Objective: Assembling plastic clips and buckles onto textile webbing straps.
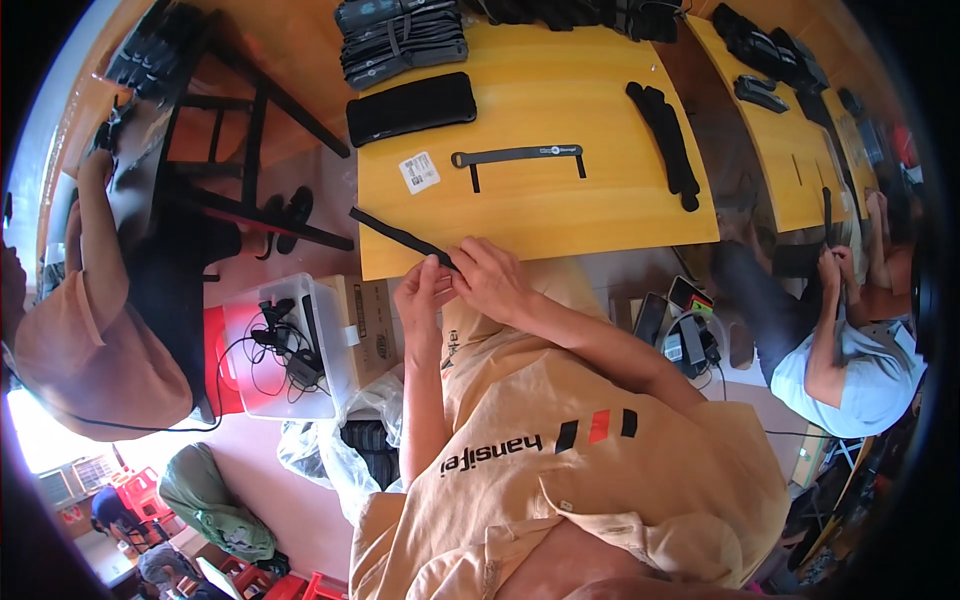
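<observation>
A narrow black strap (395, 233) runs from my hands toward the left edge of the yellow table (540, 220). My left hand (424, 287) pinches its near end between thumb and fingers. My right hand (490, 281) is closed around the same end, touching my left fingertips, and hides part of it. Ahead of my hands, a dark grey strap with a loop at its left end (515, 155) lies across the table. Two short black strips (475, 179) extend toward me from below it. Left of it is a white printed label (419, 173).
A flat black stack (411, 108) and bundled black straps (400, 45) lie at the far left. More black straps (665, 145) overlap along the right. Below left stands a clear bin (245, 350) of cables. People sit working on both sides.
</observation>
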`<state>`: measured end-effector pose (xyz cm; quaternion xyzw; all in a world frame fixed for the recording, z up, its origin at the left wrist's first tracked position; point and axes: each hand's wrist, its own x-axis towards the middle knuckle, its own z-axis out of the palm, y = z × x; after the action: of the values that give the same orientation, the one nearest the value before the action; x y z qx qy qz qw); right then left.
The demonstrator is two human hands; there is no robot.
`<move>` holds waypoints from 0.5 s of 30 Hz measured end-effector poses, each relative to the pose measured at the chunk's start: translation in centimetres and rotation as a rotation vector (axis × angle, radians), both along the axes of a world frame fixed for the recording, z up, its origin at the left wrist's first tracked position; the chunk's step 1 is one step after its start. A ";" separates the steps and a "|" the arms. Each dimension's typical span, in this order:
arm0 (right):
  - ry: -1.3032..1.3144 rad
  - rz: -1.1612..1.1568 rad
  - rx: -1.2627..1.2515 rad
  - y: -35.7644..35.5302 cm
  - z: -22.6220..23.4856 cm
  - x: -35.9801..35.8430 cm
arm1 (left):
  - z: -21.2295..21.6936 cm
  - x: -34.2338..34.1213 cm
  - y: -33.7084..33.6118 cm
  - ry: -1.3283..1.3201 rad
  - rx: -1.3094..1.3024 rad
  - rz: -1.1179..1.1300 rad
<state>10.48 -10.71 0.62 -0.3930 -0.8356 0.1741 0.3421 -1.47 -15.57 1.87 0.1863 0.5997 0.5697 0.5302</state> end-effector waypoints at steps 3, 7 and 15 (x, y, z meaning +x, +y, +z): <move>0.029 0.096 0.003 -0.6 3.2 1.4 | -1.3 -0.4 0.2 -0.154 0.079 -0.037; 0.334 0.208 -0.389 0.0 5.7 4.4 | 1.6 0.5 0.3 -0.300 0.148 -0.088; 0.328 0.242 -0.264 0.3 8.2 7.0 | 4.6 2.8 0.9 -0.325 0.164 -0.129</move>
<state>17.46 -10.42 8.80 -0.2979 -0.7800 0.3830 0.3953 1.37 -14.63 6.51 0.1727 0.4444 0.6041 0.6385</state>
